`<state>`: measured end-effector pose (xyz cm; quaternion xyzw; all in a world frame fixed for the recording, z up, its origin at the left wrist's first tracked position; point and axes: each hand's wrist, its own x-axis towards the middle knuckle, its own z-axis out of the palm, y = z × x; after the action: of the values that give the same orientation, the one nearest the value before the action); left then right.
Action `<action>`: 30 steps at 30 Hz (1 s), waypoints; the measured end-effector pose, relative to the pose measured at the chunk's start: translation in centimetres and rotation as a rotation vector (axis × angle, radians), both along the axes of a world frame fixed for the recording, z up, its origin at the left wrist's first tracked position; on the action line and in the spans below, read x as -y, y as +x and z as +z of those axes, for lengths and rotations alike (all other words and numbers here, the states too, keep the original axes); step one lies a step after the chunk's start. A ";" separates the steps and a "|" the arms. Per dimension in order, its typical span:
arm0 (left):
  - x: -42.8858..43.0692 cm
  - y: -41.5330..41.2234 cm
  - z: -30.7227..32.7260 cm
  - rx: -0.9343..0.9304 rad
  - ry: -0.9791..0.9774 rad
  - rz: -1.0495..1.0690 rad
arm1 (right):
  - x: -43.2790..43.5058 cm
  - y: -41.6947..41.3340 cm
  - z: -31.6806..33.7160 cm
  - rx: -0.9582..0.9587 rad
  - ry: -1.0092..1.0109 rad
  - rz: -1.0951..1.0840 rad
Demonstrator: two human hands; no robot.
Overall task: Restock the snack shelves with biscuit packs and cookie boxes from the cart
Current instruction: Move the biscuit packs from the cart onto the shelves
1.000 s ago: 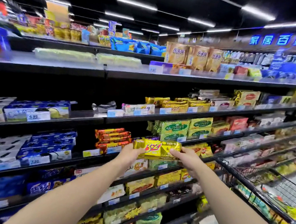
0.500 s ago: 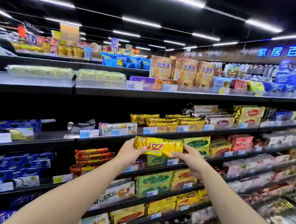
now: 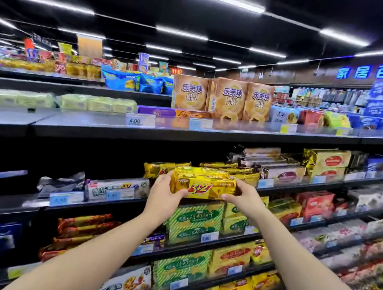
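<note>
Gripping the likely light, crushable biscuit pack (image 3: 205, 183), your left hand (image 3: 163, 197) curls at 9 o'clock, right hand (image 3: 244, 198) at 3.

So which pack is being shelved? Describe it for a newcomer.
Find the three Mini Puff boxes on the top shelf. Just below, the left hand and right hand hold a yellow pack. Unlike the gold packs lying behind, it is held up, red 3+2 in full view.
</note>
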<state>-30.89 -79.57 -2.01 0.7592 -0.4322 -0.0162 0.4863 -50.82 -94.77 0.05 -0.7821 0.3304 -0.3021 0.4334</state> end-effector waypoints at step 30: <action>21.7 -5.5 3.8 0.117 0.228 0.254 | 25.3 -1.2 3.7 -0.414 -0.363 0.039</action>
<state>-36.36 -101.26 1.76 0.8576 -0.3556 0.0407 0.3693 -51.98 -120.04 3.75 -0.8983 0.3374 -0.1815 0.2151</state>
